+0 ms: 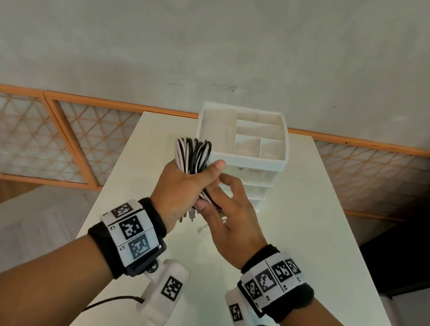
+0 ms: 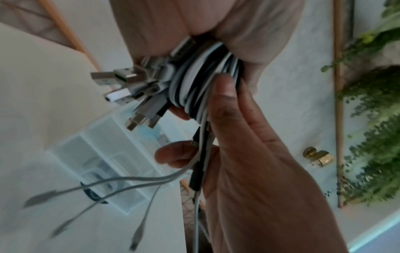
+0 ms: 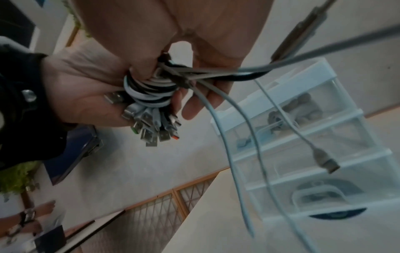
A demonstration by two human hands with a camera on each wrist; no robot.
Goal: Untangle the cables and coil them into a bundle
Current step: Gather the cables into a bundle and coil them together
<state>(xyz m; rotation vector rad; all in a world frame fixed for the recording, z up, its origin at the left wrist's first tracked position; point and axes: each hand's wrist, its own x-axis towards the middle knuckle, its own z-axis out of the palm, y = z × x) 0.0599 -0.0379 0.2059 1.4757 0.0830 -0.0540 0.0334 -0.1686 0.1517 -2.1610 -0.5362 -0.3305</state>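
Observation:
A bundle of black and white cables [image 1: 193, 154] stands upright in my left hand [image 1: 196, 178], which grips its lower half above the white table [image 1: 308, 227]. Its loops rise above the fist and several USB plugs [image 1: 189, 215] hang out below. My right hand [image 1: 220, 199] pinches the loose cable ends against the bundle's waist. In the left wrist view the right thumb [image 2: 225, 92] presses on the wrapped turns [image 2: 201, 82], and loose ends [image 2: 129, 181] trail off blurred. In the right wrist view the loose ends [image 3: 236, 130] dangle from the pinch, beside the plugs [image 3: 151, 126].
A white drawer organiser [image 1: 246, 163] with open top compartments stands on the table just behind the hands; its clear drawers [image 3: 303, 137] hold small items. An orange lattice screen [image 1: 50, 138] runs along the wall. Green plants [image 2: 378, 111] hang off to one side.

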